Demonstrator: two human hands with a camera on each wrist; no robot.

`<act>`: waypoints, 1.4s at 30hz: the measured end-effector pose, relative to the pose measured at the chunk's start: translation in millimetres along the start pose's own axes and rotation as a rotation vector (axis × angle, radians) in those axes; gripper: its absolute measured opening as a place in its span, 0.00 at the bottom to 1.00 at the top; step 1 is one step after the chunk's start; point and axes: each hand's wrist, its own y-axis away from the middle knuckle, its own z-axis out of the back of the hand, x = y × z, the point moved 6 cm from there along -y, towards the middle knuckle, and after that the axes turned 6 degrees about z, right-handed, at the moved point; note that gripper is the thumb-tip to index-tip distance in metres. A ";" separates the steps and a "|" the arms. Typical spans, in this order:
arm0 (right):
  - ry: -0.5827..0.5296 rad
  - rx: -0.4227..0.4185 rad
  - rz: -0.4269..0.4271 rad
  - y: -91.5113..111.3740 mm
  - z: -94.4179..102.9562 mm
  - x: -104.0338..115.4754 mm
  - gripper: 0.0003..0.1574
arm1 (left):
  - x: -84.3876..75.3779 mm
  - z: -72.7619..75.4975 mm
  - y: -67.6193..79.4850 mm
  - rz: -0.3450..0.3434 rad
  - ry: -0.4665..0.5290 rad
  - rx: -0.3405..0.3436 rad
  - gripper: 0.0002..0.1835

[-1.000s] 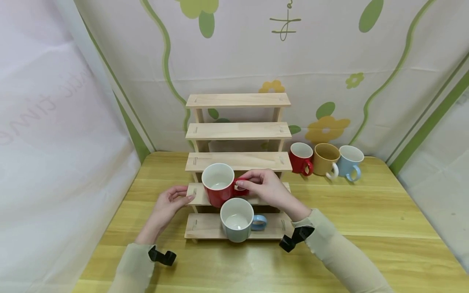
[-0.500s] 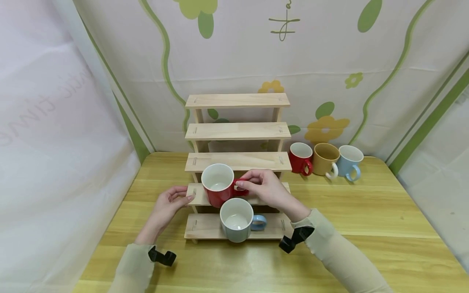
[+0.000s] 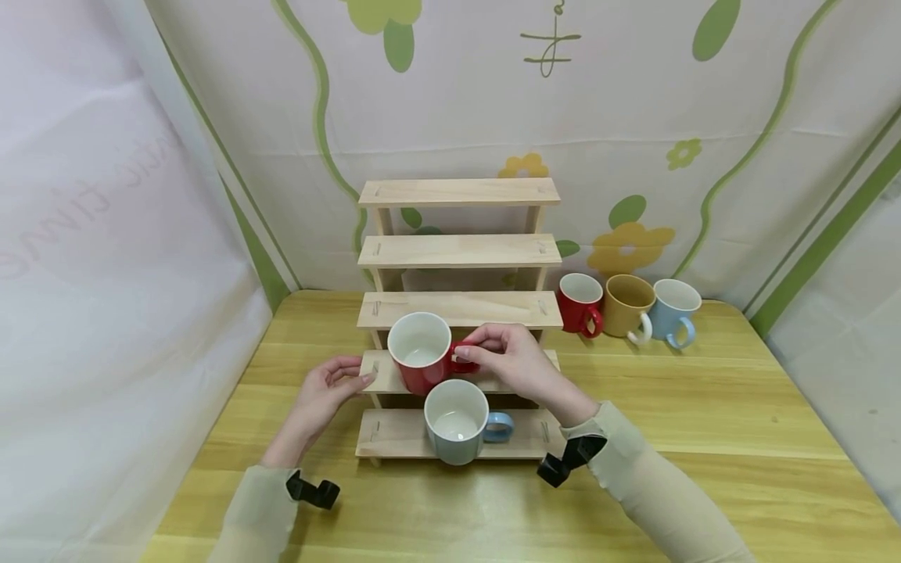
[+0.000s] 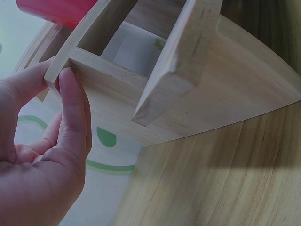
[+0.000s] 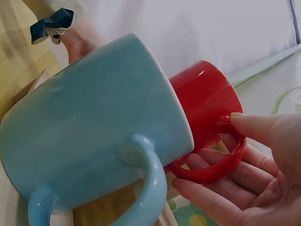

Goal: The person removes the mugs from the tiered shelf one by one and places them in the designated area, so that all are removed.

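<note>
A red mug point(image 3: 422, 377) with a white inside stands on the second board from the bottom of a stepped wooden shelf point(image 3: 459, 310). My right hand point(image 3: 517, 363) holds its handle, thumb on top and fingers around and under it in the right wrist view. On the lowest board sits a light blue mug point(image 3: 456, 446), handle pointing right; it partly hides the red mug in the right wrist view point(image 5: 94, 122). My left hand point(image 3: 324, 399) pinches the left end of the second board, as the left wrist view shows with the fingertips point(image 4: 70, 89) under the board's edge.
To the shelf's right, at the back of the wooden table point(image 3: 704, 438), stand another red mug point(image 3: 573, 309), a mustard mug point(image 3: 622, 313) with a white handle and a light blue mug point(image 3: 665, 313). A flower-patterned cloth point(image 3: 450, 94) hangs behind.
Almost nothing differs. Both hands and the mugs keep their places; the whole head view has only shifted slightly.
</note>
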 end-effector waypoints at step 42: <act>-0.029 -0.274 0.205 36.8 97.4 66.6 0.10 | 0.1 0.4 0.9 0.001 -0.001 0.007 0.23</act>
